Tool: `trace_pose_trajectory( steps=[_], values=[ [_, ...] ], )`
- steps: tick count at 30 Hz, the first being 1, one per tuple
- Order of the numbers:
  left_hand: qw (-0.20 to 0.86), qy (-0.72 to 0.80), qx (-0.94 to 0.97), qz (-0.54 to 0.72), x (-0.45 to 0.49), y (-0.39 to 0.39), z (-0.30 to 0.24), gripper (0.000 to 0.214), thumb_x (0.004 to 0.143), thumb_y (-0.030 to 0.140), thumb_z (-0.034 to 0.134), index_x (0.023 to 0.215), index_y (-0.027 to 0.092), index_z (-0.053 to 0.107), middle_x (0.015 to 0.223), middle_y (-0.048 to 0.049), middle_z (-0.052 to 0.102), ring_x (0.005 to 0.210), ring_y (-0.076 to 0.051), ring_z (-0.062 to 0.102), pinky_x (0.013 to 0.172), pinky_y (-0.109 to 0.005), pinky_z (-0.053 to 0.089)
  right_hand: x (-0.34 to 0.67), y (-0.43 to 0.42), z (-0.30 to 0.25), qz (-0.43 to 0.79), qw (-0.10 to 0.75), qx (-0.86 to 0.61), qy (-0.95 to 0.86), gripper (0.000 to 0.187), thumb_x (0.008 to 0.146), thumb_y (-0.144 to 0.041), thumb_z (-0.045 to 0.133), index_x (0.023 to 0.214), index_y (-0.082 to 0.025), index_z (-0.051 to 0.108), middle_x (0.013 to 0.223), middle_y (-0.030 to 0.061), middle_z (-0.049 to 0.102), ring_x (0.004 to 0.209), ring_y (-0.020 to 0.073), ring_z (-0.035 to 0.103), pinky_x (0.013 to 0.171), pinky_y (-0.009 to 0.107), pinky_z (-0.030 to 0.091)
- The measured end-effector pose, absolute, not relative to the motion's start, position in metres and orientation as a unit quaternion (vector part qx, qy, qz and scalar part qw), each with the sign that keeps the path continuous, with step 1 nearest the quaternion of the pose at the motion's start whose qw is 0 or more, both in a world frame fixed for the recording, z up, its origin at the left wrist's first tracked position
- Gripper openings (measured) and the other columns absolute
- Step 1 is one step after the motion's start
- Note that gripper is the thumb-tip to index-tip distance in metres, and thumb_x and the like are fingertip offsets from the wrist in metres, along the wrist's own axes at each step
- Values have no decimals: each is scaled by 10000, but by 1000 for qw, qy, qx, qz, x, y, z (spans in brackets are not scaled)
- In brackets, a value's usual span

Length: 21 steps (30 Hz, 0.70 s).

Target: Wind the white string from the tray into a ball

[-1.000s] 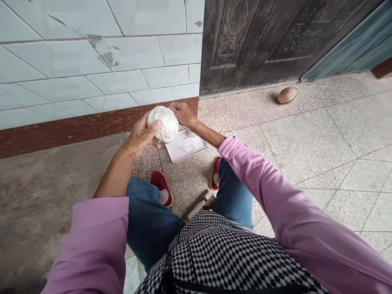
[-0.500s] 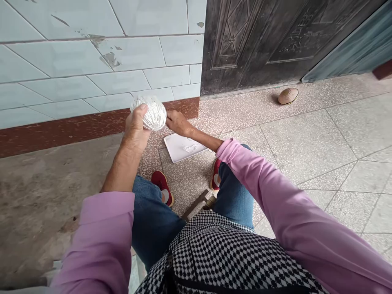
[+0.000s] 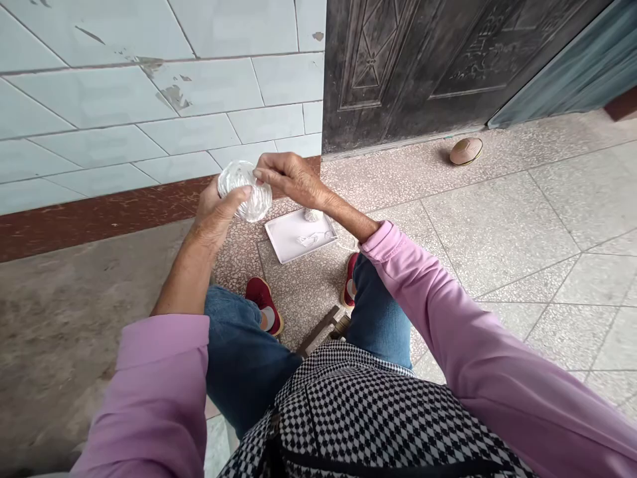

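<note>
1. A white ball of strand (image 3: pixel 257 206) sits in the left hand (image 3: pixel 212 209) of a person in pink sleeves (image 3: pixel 164 345), its thumb laid across the near face. The ball is raised in front of the tiled wall (image 3: pixel 199 129), to the left of a pale tray (image 3: pixel 281 240). A slackening of that one-sided grip could let the ball slip and roll over the speckled floor (image 3: pixel 293 285).

2. The right hand (image 3: pixel 294 180) meets the ball's upper right edge, its thumb and forefinger drawn narrow. Whether a strand runs between them is too fine to tell. A hard pinch or tug there could drag the outer turns out of place.

3. Inside the tray, a smaller white ball (image 3: pixel 313 215) rests at the far edge, partly behind the right wrist, near a loose white tangle (image 3: pixel 308 239). If the tangle and a running strand catch each other, a knot could form.

4. A thin white strand (image 3: pixel 347 246) lies on the floor just outside the tray's right side, near the right red shoe (image 3: pixel 350 282). A shifting foot could pin or dirty it, and a sudden pull could then snag the line.
</note>
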<state>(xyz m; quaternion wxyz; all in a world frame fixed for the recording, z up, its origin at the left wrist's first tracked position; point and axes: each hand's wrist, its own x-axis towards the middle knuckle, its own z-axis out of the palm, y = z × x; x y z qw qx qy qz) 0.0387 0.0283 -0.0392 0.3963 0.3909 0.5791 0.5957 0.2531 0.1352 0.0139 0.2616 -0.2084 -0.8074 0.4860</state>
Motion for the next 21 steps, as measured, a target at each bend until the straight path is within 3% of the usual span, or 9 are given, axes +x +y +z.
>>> trace_pose_trajectory(
  steps=[4, 8, 11, 16, 21],
  values=[
    [477, 573, 364, 558, 60, 19, -23, 827, 604, 625, 1138, 1216, 160, 832, 1132, -153, 868, 1102, -359, 817, 906, -426, 684, 261, 161, 12, 474, 308, -252, -785, 561, 1297, -355, 717, 780, -285, 510, 783, -19, 570, 966, 157, 565, 889, 332, 497],
    [545, 515, 380, 542, 63, 13, -21, 749, 704, 714, 1112, 1150, 170, 856, 1133, -231, 900, 1346, -542, 858, 1120, -626, 766, 261, 171, 5, 506, 321, -256, -759, 610, 1261, -376, 835, 772, -301, 477, 756, -59, 399, 873, 161, 456, 851, 349, 484],
    [585, 466, 385, 541, 63, 10, -23, 756, 758, 741, 1103, 1221, 183, 890, 1154, -223, 918, 1459, -584, 839, 1267, -721, 734, 255, 172, -2, 525, 320, -252, -747, 664, 1253, -377, 881, 791, -293, 412, 791, -57, 361, 859, 164, 429, 832, 335, 474],
    [550, 425, 373, 615, 74, 13, -22, 868, 800, 804, 1083, 1392, 201, 883, 1324, -221, 914, 1608, -557, 762, 1389, -696, 669, 241, 167, -14, 511, 324, -278, -746, 661, 1298, -445, 829, 833, -283, 388, 826, -44, 358, 873, 177, 433, 827, 319, 441],
    [476, 421, 348, 689, 77, 28, -23, 989, 770, 1050, 1033, 1323, 257, 823, 1528, -204, 852, 1734, -521, 626, 1317, -634, 701, 237, 149, -17, 453, 275, -292, -796, 549, 1371, -273, 660, 872, -259, 431, 872, -24, 535, 926, 170, 501, 914, 314, 421]
  ],
)
